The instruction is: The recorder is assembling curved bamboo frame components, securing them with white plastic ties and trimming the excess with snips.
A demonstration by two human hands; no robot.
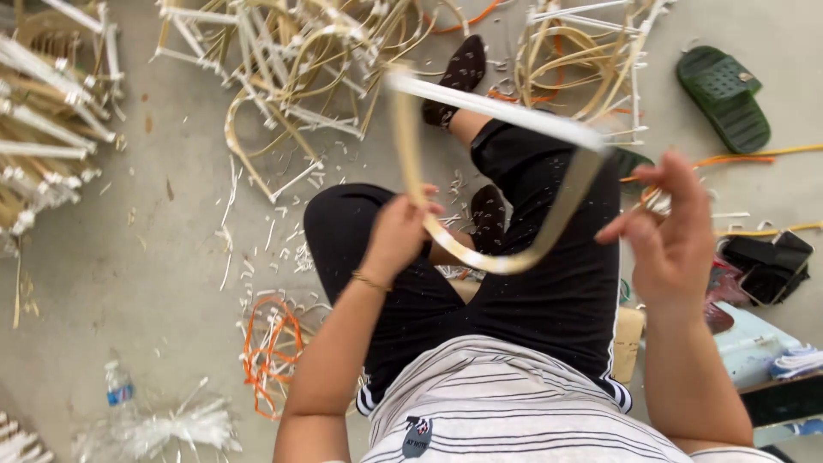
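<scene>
A seated person's left hand (396, 233) has its fingers closed around a bent pale cane strip (506, 257) that loops above the lap. The right hand (673, 231) is open, fingers spread, just right of the loop and not touching it. Beyond the fingers, tangled cane frames (291, 60) litter the concrete floor (171, 257); a green sandal (724, 96) lies beyond the right hand.
</scene>
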